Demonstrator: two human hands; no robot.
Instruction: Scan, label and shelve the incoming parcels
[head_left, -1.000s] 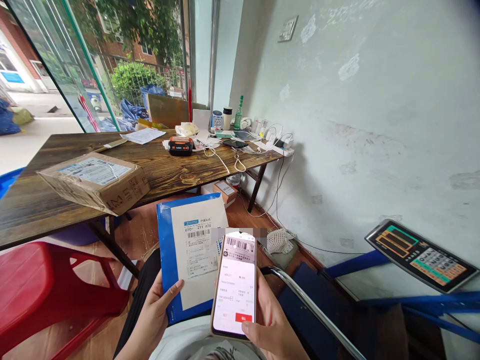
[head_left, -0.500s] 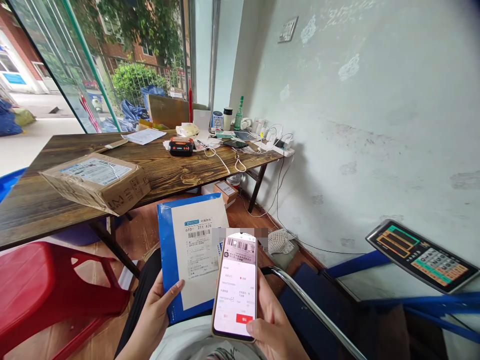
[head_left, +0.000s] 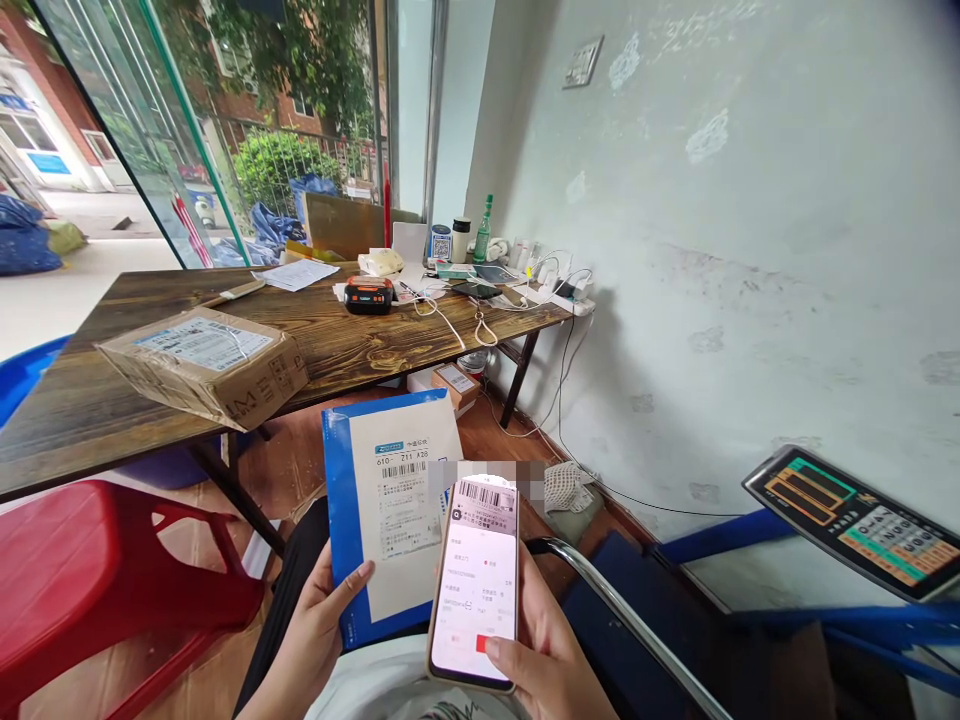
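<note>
My left hand (head_left: 319, 635) grips the lower left edge of a blue flat parcel (head_left: 339, 520) with a white shipping label (head_left: 401, 505), held upright over my lap. My right hand (head_left: 544, 655) holds a smartphone (head_left: 476, 585) beside the parcel, overlapping its right edge. The thumb rests on a red button near the bottom of the screen. The screen shows a barcode at the top and a form below.
A wooden table (head_left: 337, 340) stands ahead with a cardboard box (head_left: 206, 365), a black and orange label printer (head_left: 368, 294), papers, bottles and cables. A red plastic stool (head_left: 90, 570) is at left. A scale display (head_left: 862, 520) and a chrome chair arm (head_left: 622, 620) are at right.
The view has shifted slightly, so everything sits a little right and lower. My right thumb now covers the phone's red button. Both hands keep their hold.
</note>
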